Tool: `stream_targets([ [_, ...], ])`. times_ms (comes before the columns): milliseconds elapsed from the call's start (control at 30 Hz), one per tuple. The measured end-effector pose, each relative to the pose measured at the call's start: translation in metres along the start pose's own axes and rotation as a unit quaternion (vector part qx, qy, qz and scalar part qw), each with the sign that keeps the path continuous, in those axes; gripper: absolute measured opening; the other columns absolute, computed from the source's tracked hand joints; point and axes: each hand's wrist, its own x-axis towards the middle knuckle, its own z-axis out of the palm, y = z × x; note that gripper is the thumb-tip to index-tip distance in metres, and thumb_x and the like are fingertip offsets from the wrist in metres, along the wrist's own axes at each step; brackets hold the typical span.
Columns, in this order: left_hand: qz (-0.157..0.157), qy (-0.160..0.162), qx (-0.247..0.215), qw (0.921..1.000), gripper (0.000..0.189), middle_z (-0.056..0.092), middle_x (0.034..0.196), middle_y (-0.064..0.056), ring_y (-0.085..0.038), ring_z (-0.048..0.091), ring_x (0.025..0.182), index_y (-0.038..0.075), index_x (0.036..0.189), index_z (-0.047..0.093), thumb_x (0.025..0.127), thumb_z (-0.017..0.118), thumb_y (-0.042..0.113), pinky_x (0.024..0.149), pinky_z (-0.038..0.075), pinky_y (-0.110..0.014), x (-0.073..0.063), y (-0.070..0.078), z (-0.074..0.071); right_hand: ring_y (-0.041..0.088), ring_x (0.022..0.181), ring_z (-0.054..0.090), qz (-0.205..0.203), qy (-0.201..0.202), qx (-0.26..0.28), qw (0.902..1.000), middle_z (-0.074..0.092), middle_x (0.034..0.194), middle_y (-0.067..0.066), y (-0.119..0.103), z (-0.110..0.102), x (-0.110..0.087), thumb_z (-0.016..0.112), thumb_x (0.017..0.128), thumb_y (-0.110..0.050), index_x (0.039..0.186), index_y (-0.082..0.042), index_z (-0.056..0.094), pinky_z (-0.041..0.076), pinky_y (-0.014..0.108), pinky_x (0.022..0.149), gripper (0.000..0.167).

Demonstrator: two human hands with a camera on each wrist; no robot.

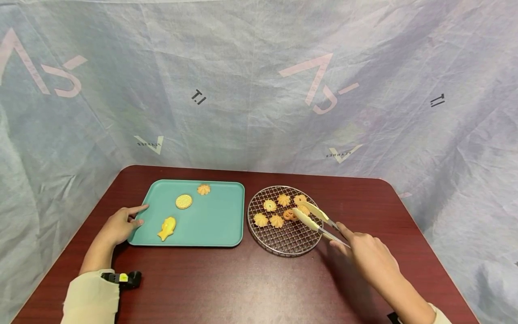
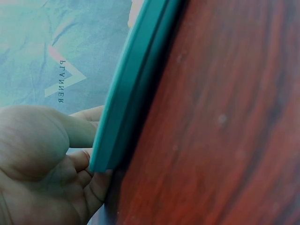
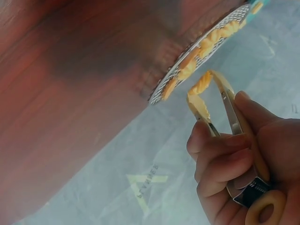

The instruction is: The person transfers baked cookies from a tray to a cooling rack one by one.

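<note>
My left hand (image 1: 120,225) grips the left edge of a teal tray (image 1: 210,220), its thumb over the rim. On the tray lie a fish-shaped cookie (image 1: 167,228), a round yellow cookie (image 1: 184,201) and a flower-shaped cookie (image 1: 203,189). My right hand (image 1: 370,254) holds a pair of tongs (image 1: 332,237) with pale tips over a round wire rack (image 1: 285,243). Between those tips, in the right wrist view, sits a ridged cookie (image 3: 201,84). Several flower-shaped cookies (image 1: 277,221) and a brown pretzel-shaped one (image 1: 288,215) lie on the rack.
The dark red wooden table (image 1: 243,288) carries the tray on the left and the rack just right of it. A grey printed cloth (image 1: 243,90) hangs behind and along both sides of the table.
</note>
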Motion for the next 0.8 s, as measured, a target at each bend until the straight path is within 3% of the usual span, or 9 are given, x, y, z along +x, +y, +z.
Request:
stream_targets([
  [400, -0.006, -0.002, -0.004, 1.0000, 0.050, 0.049, 0.085, -0.014, -0.025, 0.044, 0.075, -0.004, 0.153, 0.044, 0.105, 0.057, 0.005, 0.062, 0.040, -0.035, 0.000, 0.000, 0.000, 0.044, 0.074, 0.070, 0.015, -0.012, -0.024, 0.9995, 0.074, 0.094, 0.019, 0.013, 0.002, -0.001, 0.074, 0.095, -0.043, 0.138, -0.010, 0.065, 0.052, 0.058, 0.059, 0.055],
  [800, -0.007, -0.006, -0.010, 0.9999, 0.051, 0.049, 0.086, -0.014, -0.025, 0.045, 0.074, -0.004, 0.153, 0.043, 0.105, 0.057, 0.004, 0.062, 0.040, -0.035, 0.000, -0.001, 0.000, 0.041, 0.073, 0.070, 0.013, -0.027, -0.039, 0.9988, 0.074, 0.092, 0.016, 0.012, 0.008, 0.002, 0.075, 0.094, -0.044, 0.137, -0.008, 0.065, 0.052, 0.055, 0.058, 0.057],
])
